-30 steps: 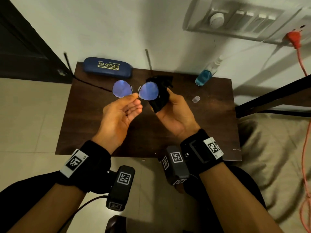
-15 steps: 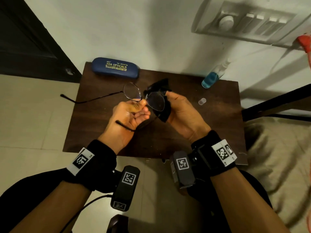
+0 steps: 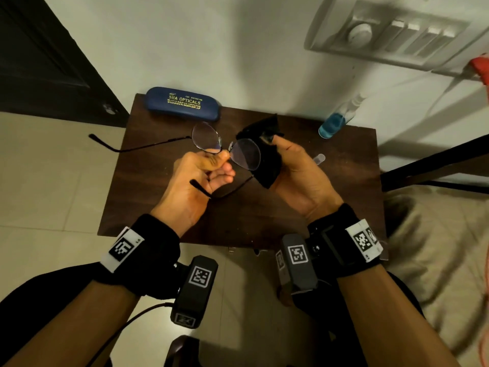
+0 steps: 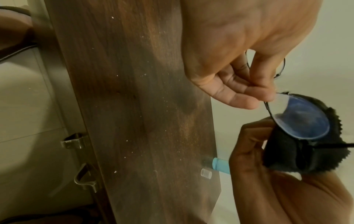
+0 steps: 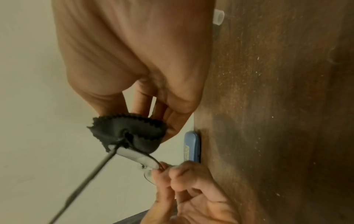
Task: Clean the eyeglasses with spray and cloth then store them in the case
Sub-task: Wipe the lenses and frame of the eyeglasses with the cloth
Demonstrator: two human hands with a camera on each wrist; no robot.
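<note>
Thin-framed eyeglasses [image 3: 209,137] hang in the air above the dark wooden table [image 3: 148,197], arms unfolded. My left hand [image 3: 211,165] pinches the frame at the bridge between thumb and forefinger. My right hand [image 3: 288,165] holds a black cloth [image 3: 270,157] wrapped round the outer edge of the right lens [image 4: 304,121]. In the right wrist view the cloth [image 5: 130,131] folds over the hinge end of that lens. A closed blue case [image 3: 182,103] lies at the table's back left. The spray bottle [image 3: 336,120] with blue liquid stands at the back right.
A small clear cap [image 3: 318,158] lies on the table right of my right hand. A wall with a switch panel [image 3: 391,35] rises behind the table. A dark door [image 3: 39,62] stands at the left, and bedding [image 3: 436,247] lies to the right.
The glasses tilted from facing me to lying flatter, their arms swinging out to the left and toward me. My right hand's cloth stayed on the right lens. The view moved closer.
</note>
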